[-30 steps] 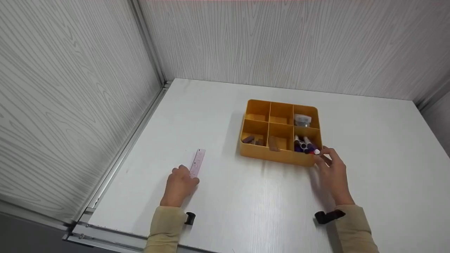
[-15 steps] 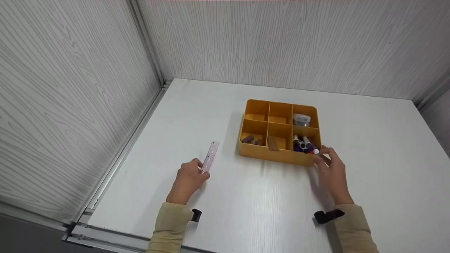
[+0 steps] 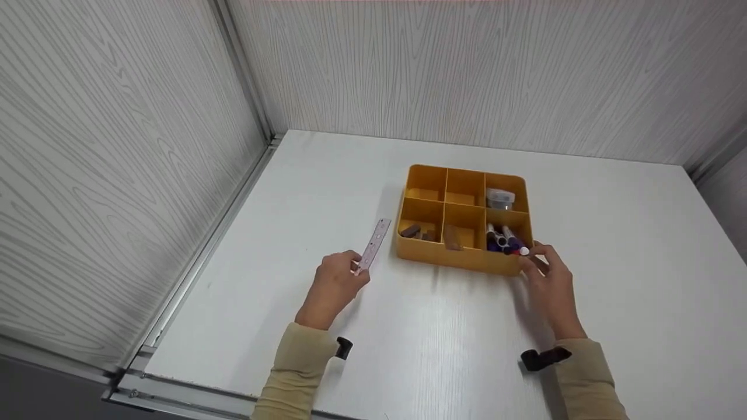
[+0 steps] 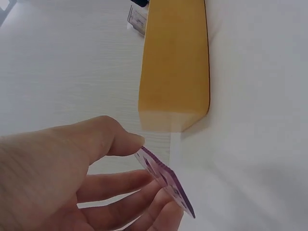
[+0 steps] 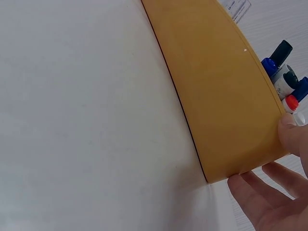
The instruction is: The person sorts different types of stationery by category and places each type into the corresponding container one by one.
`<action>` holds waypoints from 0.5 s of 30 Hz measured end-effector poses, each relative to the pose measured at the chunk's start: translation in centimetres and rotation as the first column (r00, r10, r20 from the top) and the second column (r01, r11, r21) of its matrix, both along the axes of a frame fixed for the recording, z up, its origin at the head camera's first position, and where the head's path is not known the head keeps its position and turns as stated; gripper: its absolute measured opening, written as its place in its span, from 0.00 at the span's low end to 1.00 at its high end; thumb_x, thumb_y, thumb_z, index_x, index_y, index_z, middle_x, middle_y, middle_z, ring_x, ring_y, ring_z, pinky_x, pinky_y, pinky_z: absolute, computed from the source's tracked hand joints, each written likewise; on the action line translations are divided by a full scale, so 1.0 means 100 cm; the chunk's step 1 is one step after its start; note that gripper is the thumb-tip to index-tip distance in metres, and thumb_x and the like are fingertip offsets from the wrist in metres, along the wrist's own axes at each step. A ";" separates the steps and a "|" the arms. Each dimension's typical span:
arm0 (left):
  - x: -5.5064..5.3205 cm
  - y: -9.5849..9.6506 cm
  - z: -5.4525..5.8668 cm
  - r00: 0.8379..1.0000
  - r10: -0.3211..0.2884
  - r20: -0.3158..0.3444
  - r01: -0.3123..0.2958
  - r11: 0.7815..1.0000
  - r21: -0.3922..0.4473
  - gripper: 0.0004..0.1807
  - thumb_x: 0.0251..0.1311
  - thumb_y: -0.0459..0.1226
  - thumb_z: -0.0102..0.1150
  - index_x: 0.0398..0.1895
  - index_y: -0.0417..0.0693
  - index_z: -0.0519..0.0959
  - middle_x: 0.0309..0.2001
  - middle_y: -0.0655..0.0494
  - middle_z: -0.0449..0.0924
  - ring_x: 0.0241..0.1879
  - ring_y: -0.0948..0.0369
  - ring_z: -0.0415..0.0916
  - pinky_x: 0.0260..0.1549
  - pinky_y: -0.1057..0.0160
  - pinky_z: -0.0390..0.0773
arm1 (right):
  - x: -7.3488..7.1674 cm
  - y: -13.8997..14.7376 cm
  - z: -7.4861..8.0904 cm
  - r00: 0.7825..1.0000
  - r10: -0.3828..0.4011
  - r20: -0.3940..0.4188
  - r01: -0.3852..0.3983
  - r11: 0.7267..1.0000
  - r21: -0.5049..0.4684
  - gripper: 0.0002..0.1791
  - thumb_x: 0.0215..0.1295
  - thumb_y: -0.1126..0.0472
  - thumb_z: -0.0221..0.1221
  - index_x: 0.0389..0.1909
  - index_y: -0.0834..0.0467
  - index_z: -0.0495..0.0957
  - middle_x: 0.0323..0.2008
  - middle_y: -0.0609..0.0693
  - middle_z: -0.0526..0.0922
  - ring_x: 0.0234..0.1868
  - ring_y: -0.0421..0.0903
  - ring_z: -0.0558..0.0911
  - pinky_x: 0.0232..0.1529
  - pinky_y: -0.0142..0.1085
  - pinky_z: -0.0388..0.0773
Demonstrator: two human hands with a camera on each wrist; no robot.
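Observation:
In the head view my left hand (image 3: 337, 283) holds a short pink ruler (image 3: 375, 242) by its near end, the far end pointing up beside the box. The left wrist view shows the ruler (image 4: 166, 179) pinched between thumb and fingers, its edge purple. A yellow six-compartment organizer box (image 3: 440, 255) stands on the table. My right hand (image 3: 550, 284) grips its front right corner, thumb on the front wall and fingers along the side. Several markers (image 5: 284, 84) lean in the compartment beside that hand, some caps poking above the rim.
A small clear container (image 3: 501, 199) sits in the back right compartment. Brown blocks (image 3: 411, 231) lie in the front left one. A translucent strip (image 3: 452, 238) leans over the front middle wall. White table (image 3: 432, 350) surrounds the box, with wood-grain panels (image 3: 432, 76) behind and left.
My left hand has lifted the ruler from the table and carried it rightward and away from me, close to the box's left side. The right hand stays at the box corner.

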State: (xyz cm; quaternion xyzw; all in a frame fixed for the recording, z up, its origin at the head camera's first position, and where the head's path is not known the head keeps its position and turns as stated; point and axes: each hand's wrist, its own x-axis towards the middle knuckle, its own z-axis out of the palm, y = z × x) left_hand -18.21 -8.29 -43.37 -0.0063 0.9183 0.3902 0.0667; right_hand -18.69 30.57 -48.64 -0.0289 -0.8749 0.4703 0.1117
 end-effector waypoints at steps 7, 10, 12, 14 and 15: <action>-0.004 0.020 0.011 0.989 -0.086 -0.120 0.082 0.996 -0.035 0.16 0.64 0.37 0.58 0.52 0.38 0.81 0.45 0.45 0.82 0.37 0.58 0.76 0.33 0.63 0.80 | -0.002 0.001 -0.002 1.000 0.001 -0.021 -0.001 1.000 -0.014 0.17 0.72 0.49 0.55 0.49 0.57 0.69 0.73 0.59 0.64 0.67 0.62 0.73 0.52 0.25 0.77; -0.006 0.028 0.016 0.980 -0.121 -0.156 0.117 0.993 -0.033 0.16 0.65 0.38 0.58 0.51 0.38 0.82 0.44 0.45 0.82 0.36 0.58 0.75 0.33 0.64 0.81 | -0.002 0.001 -0.002 1.000 -0.003 -0.020 0.002 1.000 -0.017 0.17 0.73 0.49 0.55 0.49 0.57 0.69 0.73 0.59 0.64 0.67 0.62 0.73 0.54 0.30 0.78; -0.008 0.034 0.019 0.969 -0.152 -0.194 0.146 0.988 -0.045 0.15 0.66 0.38 0.56 0.48 0.38 0.83 0.41 0.46 0.83 0.34 0.59 0.75 0.32 0.65 0.81 | -0.002 0.001 -0.001 1.000 -0.005 -0.013 0.005 1.000 -0.015 0.17 0.73 0.49 0.55 0.49 0.57 0.69 0.73 0.59 0.64 0.67 0.62 0.72 0.56 0.36 0.78; -0.009 0.039 0.022 0.955 -0.181 -0.236 0.169 0.983 -0.067 0.14 0.67 0.38 0.56 0.46 0.38 0.84 0.38 0.47 0.84 0.32 0.60 0.75 0.30 0.67 0.80 | -0.002 0.001 -0.001 1.000 -0.005 -0.007 0.005 1.000 -0.015 0.17 0.73 0.48 0.55 0.49 0.57 0.68 0.73 0.59 0.64 0.68 0.62 0.72 0.58 0.41 0.77; -0.010 0.042 0.023 0.948 -0.193 -0.254 0.179 0.981 -0.075 0.13 0.67 0.38 0.56 0.45 0.38 0.84 0.37 0.47 0.85 0.31 0.60 0.75 0.29 0.68 0.79 | -0.002 0.001 -0.001 1.000 -0.005 -0.004 0.005 1.000 -0.012 0.17 0.73 0.48 0.55 0.49 0.56 0.68 0.73 0.58 0.64 0.68 0.61 0.72 0.58 0.41 0.77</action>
